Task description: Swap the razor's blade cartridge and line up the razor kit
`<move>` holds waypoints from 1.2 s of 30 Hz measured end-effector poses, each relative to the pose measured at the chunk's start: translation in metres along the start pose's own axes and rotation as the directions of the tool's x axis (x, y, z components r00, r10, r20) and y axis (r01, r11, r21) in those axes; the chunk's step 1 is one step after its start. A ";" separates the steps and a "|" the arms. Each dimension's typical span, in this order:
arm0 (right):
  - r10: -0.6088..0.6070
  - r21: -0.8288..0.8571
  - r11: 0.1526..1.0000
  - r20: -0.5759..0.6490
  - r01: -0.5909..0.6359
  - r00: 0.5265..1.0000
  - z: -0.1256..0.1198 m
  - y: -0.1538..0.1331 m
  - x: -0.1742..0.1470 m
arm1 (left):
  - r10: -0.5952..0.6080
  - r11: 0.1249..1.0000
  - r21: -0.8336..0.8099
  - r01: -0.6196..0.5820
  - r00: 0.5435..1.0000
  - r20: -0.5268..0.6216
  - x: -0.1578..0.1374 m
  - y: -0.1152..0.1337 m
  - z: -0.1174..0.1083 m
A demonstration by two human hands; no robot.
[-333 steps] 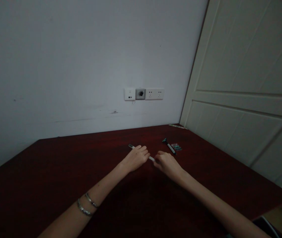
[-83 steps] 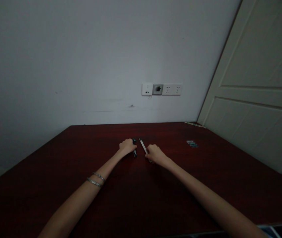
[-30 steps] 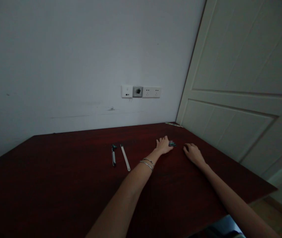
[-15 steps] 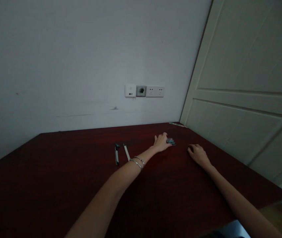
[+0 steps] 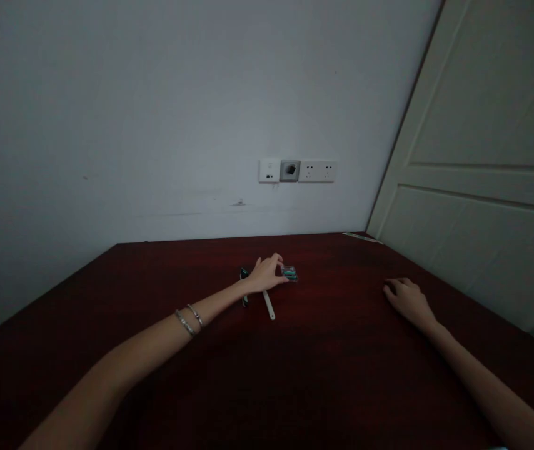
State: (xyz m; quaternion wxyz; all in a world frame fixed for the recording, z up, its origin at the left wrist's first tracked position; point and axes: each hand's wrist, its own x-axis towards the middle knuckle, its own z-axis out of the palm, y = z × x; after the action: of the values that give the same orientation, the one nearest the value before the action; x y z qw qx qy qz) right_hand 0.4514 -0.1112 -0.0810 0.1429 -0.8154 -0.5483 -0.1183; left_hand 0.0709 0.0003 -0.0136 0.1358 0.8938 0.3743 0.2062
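A small clear plastic case (image 5: 290, 273) with teal pieces inside is on or just above the dark red table, pinched at its left side by my left hand (image 5: 267, 275). My left hand and wrist cross over a slim white stick (image 5: 269, 306) with a hole at its near end; the stick's far part is hidden. Behind the same wrist lies a dark razor (image 5: 244, 273), partly covered. Well to the right, my right hand (image 5: 408, 302) rests palm down on the table, fingers loosely bent, holding nothing that I can see.
The table (image 5: 323, 369) runs back to a pale wall with a row of sockets (image 5: 316, 171). A panelled white door (image 5: 478, 231) stands along the right side. A thin patterned strip (image 5: 363, 238) lies at the far right corner.
My left hand has moved left with the clear case, from right of the stick to over it and the razor. My right hand stays on the table. The view has turned slightly left.
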 end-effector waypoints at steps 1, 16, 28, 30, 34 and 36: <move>0.000 -0.005 1.000 -0.001 0.000 1.000 0.001 0.001 0.000 | -0.021 1.000 0.016 0.021 1.000 0.007 -0.006 -0.002 0.001; -0.018 -0.017 1.000 -0.015 0.018 1.000 0.002 0.002 0.002 | -0.136 0.986 0.111 0.128 0.988 0.068 -0.032 -0.006 0.005; -0.508 0.497 0.741 -0.024 0.452 0.861 -0.054 -0.178 -0.044 | -0.110 0.991 0.038 0.126 0.953 -0.281 -0.040 -0.011 -0.039; -0.568 0.583 0.691 0.072 0.427 0.820 -0.058 -0.210 -0.055 | -0.190 0.976 0.051 0.210 0.947 -0.259 -0.044 -0.021 -0.052; -0.610 0.626 0.679 0.193 0.383 0.769 -0.059 -0.250 -0.063 | -0.362 0.928 0.034 0.371 0.919 -0.155 -0.049 -0.048 -0.065; -0.613 0.581 0.699 0.185 0.418 0.768 -0.058 -0.262 -0.064 | -0.427 0.902 0.003 0.431 0.896 -0.124 -0.050 -0.060 -0.066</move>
State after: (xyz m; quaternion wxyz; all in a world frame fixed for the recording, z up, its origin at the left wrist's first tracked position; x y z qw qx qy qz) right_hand 0.1825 -0.0934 -0.0217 0.2079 -0.5640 -0.7854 0.1479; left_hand -0.0290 0.0108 0.0065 0.1416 0.7773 0.5725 0.2190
